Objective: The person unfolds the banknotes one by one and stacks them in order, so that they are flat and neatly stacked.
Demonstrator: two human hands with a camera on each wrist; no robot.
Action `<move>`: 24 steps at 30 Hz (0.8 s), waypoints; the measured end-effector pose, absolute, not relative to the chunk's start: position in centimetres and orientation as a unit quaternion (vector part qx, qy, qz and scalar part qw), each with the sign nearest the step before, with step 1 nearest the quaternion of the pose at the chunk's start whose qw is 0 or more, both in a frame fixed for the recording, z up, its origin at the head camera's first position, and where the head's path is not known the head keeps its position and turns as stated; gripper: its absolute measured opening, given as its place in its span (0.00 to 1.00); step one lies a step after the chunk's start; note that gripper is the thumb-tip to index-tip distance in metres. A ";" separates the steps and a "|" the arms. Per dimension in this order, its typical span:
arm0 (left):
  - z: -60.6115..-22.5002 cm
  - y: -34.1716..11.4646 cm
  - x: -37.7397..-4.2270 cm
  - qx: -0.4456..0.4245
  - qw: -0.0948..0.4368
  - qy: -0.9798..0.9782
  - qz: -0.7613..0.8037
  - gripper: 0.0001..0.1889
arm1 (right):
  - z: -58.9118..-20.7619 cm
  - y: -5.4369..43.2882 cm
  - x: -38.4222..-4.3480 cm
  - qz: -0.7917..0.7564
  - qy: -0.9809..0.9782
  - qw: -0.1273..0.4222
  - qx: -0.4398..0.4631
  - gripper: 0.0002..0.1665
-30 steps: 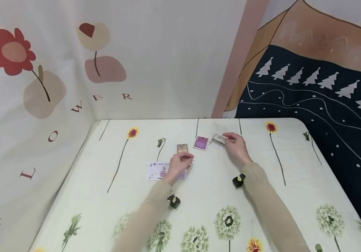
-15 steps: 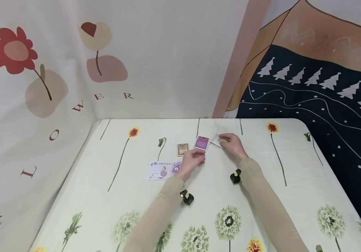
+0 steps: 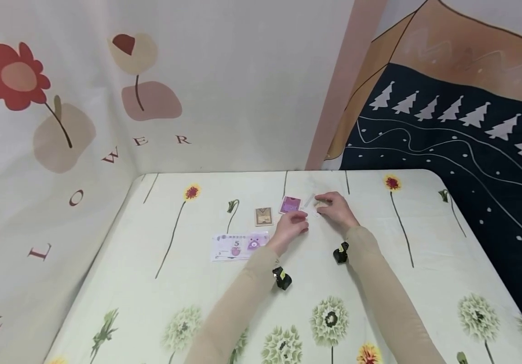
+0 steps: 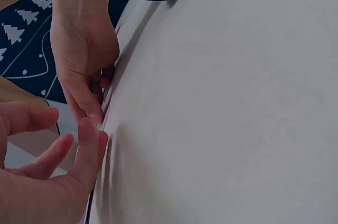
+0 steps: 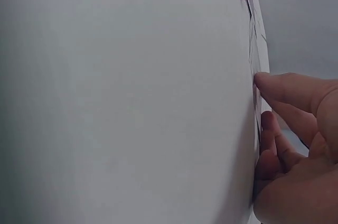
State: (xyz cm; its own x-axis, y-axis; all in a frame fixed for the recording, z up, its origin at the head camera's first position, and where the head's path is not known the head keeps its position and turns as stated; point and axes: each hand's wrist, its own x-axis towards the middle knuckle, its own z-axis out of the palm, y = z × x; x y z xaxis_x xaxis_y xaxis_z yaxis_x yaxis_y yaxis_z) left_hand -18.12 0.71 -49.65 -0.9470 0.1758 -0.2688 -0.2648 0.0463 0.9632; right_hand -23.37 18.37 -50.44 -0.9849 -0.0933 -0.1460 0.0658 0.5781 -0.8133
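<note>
A small clear flat packet [image 3: 309, 200] lies at the back of the table, right of a purple square packet [image 3: 291, 203]. My right hand [image 3: 336, 210] pinches the clear packet's right side between curled fingers and thumb, low over the cloth; the fingers cover much of it. In the left wrist view, a small pale bit shows between the two hands' fingertips. My left hand [image 3: 290, 230] is just in front of the purple packet, covering its lower edge, fingers loosely bent and apart. A tan square packet [image 3: 263, 216] lies left of the purple one.
A purple play banknote [image 3: 235, 246] marked 5 lies flat left of my left hand. Printed flowers cover the tablecloth [image 3: 370, 313]. Behind stands a pale curtain [image 3: 243, 101], with a dark tree-patterned cloth [image 3: 452, 146] on the right. Each wrist wears a small black camera [image 3: 340, 254].
My left hand has moved right, from over the tan packet and banknote to beside the purple packet. My right hand has shifted slightly left, and the lifted clear packet now lies lower.
</note>
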 end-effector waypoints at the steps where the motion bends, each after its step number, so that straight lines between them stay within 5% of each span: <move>1: -49.5 0.8 -18.2 -0.028 0.159 0.713 0.682 0.19 | -50.5 18.4 -23.4 -0.458 0.885 0.088 -0.007 0.24; 24: -48.8 3.6 -18.7 -0.065 0.145 0.646 0.746 0.35 | -50.3 18.5 -22.9 -0.463 0.883 0.083 -0.014 0.24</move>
State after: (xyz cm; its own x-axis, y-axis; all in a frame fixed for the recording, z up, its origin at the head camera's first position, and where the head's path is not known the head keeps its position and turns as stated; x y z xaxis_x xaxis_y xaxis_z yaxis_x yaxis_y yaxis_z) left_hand -18.67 3.57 -48.76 -0.9493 0.1322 -0.2852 -0.3012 -0.1229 0.9456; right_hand -22.94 18.50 -50.29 -0.9858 -0.1009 -0.1339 0.0526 0.5717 -0.8187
